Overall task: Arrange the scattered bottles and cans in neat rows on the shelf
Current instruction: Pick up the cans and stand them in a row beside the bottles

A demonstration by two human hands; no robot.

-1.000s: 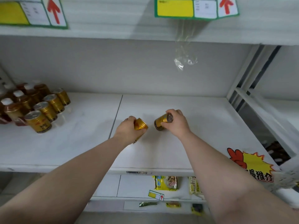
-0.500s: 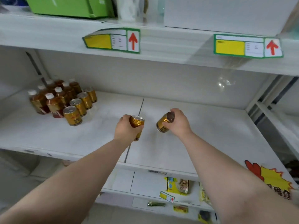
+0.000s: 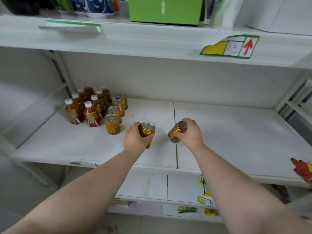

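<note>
At the left of the shelf [image 3: 228, 142], brown bottles [image 3: 87, 107] are standing in files running back toward the wall. A row of cans [image 3: 116, 114] is lining up just beside them, likely the pattern the two held cans are meant to join. The left hand [image 3: 134, 141] is gripping an upright can [image 3: 147, 130] around its side, near the front of that row, probably so it can go down flat on its base. Apart from it, to the right, the right hand [image 3: 191, 135] is clutching a tilted can [image 3: 176, 133] from above, leaning it leftward. Whether either can is touching the shelf is hard to tell. Fingers are covering much of the labels, and blur is smearing the price tags [image 3: 231, 46] overhead.
</note>
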